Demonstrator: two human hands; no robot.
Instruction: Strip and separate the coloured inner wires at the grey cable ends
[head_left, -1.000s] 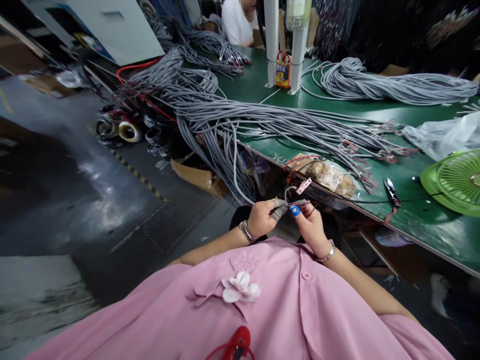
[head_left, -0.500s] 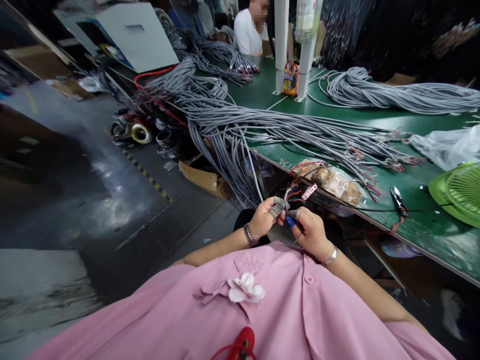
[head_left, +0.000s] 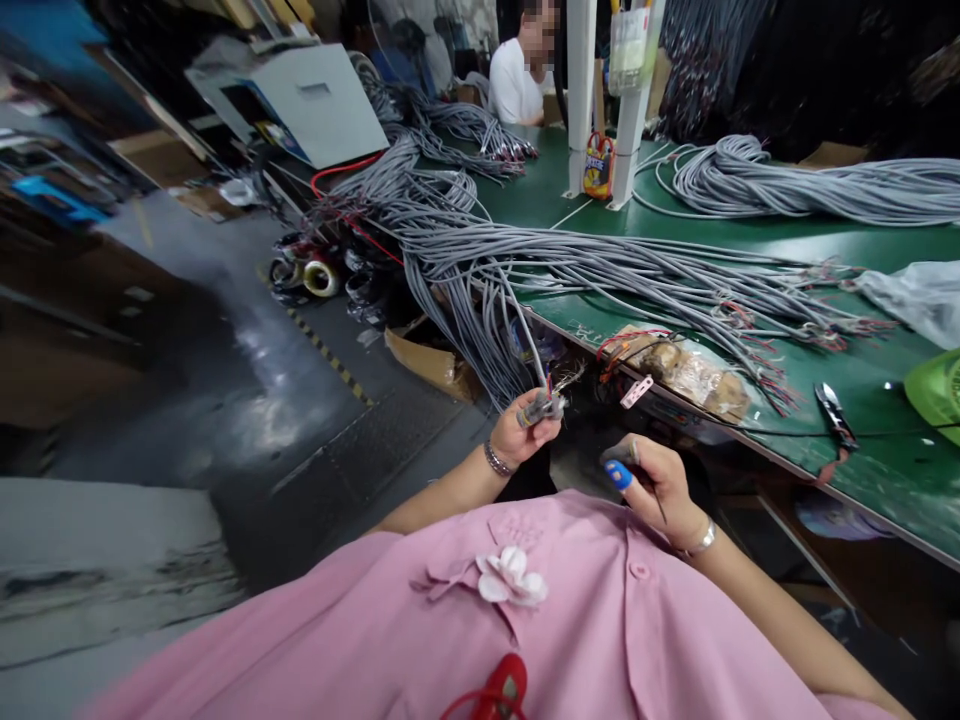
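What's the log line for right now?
left hand: pinching gray cable near end | right hand: apart from cable, contents unclear | hand tool: on green table

The left grip is pinched closed near the frame's centre; the right grip, curled, sits apart, right of centre; both forearms angle inward.

left hand hides the end of the gray cable | wires too fine to count | right hand curled, grip unclear | green fan, plastic bag, cable coil cut off by right edge | red item cut off by bottom edge | pouch lettering too small to read | far-left blue item blurred
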